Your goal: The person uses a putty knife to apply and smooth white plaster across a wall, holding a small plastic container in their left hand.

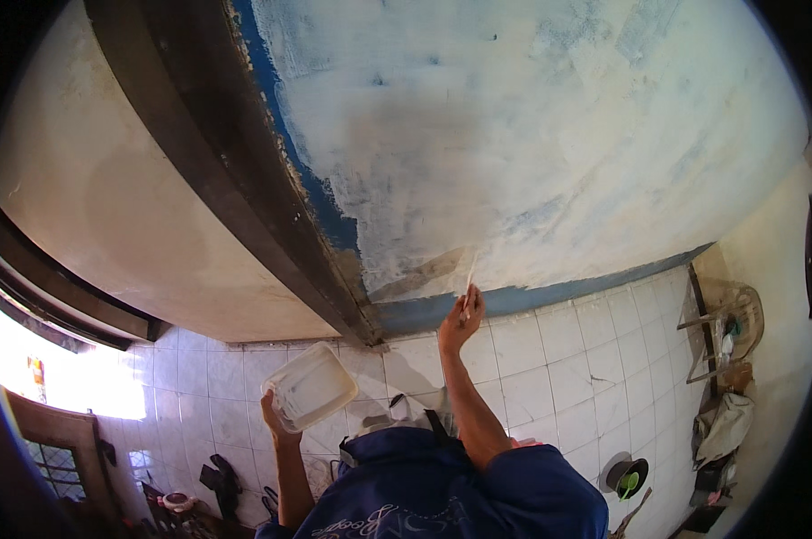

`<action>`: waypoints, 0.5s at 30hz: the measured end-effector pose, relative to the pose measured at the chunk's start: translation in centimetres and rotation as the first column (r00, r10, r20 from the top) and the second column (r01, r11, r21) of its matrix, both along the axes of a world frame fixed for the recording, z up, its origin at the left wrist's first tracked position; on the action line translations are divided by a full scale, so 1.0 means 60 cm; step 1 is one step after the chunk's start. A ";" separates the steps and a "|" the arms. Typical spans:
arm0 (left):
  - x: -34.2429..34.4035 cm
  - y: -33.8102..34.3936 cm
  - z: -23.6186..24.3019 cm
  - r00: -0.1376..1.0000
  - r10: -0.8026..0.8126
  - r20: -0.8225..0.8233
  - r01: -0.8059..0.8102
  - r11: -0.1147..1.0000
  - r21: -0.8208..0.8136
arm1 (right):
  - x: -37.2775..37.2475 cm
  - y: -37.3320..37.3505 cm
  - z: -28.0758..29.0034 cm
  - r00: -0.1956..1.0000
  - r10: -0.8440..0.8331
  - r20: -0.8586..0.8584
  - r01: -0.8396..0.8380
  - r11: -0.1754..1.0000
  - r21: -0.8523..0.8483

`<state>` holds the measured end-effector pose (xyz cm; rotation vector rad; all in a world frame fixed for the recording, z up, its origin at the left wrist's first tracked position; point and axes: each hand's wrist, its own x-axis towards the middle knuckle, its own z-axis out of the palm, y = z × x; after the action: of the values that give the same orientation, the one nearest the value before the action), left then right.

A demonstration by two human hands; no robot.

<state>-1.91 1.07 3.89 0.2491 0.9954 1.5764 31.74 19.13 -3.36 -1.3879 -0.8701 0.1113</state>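
My left hand (270, 413) grips the side of a white, rectangular plastic tub (314, 388), which is tilted and has whitish smears inside. Raised to the lower part of the wall, my right hand (461, 320) is closed around a slim, pale paintbrush (471, 269); its tip is at the wall surface, though its bristles are hard to make out. The wall (478, 162) has uneven white paint over blue. Bare blue strips (334, 216) show along its left edge and along the bottom (532, 297).
A dark wooden post (235, 171) borders the wall on the left. White tiles (532, 359) cover the floor. To the right are a dark bucket (623, 476) holding a green item, a plastic chair (738, 319) and a pale sack (726, 427). A bright doorway (64, 364) lies at left.
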 end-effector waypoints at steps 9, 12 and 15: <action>-0.010 0.002 -0.012 1.000 -0.012 -0.009 0.012 1.000 -0.009 | -0.083 0.086 -0.004 0.996 -0.092 0.001 0.092 0.994 -0.055; -0.015 -0.004 -0.002 1.000 0.004 -0.002 -0.004 1.000 -0.012 | -0.166 0.064 0.006 1.000 -0.015 -0.019 0.018 0.987 0.160; -0.015 -0.006 0.004 0.999 0.007 -0.034 -0.007 1.000 0.018 | -0.197 0.036 0.004 0.996 0.026 0.091 -0.028 0.999 0.021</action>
<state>-2.78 0.68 4.10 0.2863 1.0100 1.5925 19.94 21.32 -3.11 -1.3688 -0.9626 0.0593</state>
